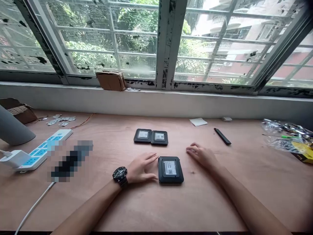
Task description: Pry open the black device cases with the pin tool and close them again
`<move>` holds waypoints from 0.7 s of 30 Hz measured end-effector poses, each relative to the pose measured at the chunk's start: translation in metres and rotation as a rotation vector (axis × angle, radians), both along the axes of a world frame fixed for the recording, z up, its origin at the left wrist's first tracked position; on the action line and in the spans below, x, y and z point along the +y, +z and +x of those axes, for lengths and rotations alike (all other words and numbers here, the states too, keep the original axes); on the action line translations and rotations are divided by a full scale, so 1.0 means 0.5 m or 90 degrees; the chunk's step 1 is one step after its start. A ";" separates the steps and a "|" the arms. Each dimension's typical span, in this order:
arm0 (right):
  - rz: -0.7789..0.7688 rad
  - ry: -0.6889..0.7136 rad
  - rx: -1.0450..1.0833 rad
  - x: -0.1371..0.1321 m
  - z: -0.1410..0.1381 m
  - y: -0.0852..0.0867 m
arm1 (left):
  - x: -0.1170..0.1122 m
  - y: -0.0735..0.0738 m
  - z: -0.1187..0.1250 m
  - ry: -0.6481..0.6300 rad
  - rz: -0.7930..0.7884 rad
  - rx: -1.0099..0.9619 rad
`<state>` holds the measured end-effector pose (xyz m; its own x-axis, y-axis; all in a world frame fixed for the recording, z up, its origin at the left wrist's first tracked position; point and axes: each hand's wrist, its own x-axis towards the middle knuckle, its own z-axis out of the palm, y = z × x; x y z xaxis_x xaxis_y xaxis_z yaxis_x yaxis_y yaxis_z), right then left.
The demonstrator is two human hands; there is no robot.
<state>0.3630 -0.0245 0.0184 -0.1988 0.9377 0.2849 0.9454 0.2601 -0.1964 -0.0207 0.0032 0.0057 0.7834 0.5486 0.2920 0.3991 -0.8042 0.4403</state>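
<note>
A flat black square case (166, 176) with a white printed label lies on the table between my hands. My left hand (142, 167), with a black watch (119, 174) on its wrist, rests just left of this case. Its fingers and thumb are spread, the tips at or very near the case's edge; contact cannot be made out. My right hand (202, 156) lies palm down to the right, apart from the case, its fingers loosely bent and seemingly holding nothing. Farther back, two similar labelled black cases (143, 140) (159, 142) sit side by side.
A slim black bar (222, 136) and a white paper piece (198, 122) lie behind my right hand. Plastic-bagged items (290, 130) are at far right. At left are a power strip (46, 147), a blurred-out object (70, 161) and a white cable (34, 207).
</note>
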 end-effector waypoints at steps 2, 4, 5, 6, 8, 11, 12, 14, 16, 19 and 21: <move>0.008 0.009 0.040 -0.006 -0.013 0.006 | -0.007 0.001 0.013 -0.006 0.011 0.019; -0.006 0.043 0.099 -0.013 -0.037 0.014 | -0.013 0.000 0.028 -0.006 0.022 0.045; -0.023 0.064 0.128 -0.017 -0.050 0.016 | -0.016 0.000 0.037 -0.004 0.025 0.057; -0.047 0.087 0.154 -0.020 -0.063 0.017 | -0.020 -0.001 0.046 0.000 0.025 0.068; -0.099 0.123 0.200 -0.025 -0.086 0.012 | -0.026 -0.003 0.062 0.011 0.016 0.077; -0.149 0.136 0.261 -0.029 -0.105 0.001 | -0.035 -0.002 0.080 0.022 -0.009 0.060; -0.157 0.128 0.282 -0.030 -0.108 0.000 | -0.037 0.000 0.083 0.024 -0.017 0.048; -0.175 0.111 0.318 -0.030 -0.109 0.000 | -0.041 0.004 0.085 0.030 -0.030 0.025; -0.198 0.105 0.342 -0.029 -0.109 0.006 | -0.042 0.007 0.085 0.034 -0.041 0.016; -0.218 0.092 0.336 -0.024 -0.110 0.020 | -0.043 0.008 0.083 0.034 -0.052 0.015; -0.223 0.075 0.306 -0.019 -0.113 0.032 | -0.043 0.007 0.082 0.033 -0.059 0.013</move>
<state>0.3066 -0.0340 0.0341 -0.2331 0.9713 0.0473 0.6979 0.2010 -0.6874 0.0205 -0.0182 0.0090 0.7588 0.6125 0.2216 0.4490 -0.7383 0.5034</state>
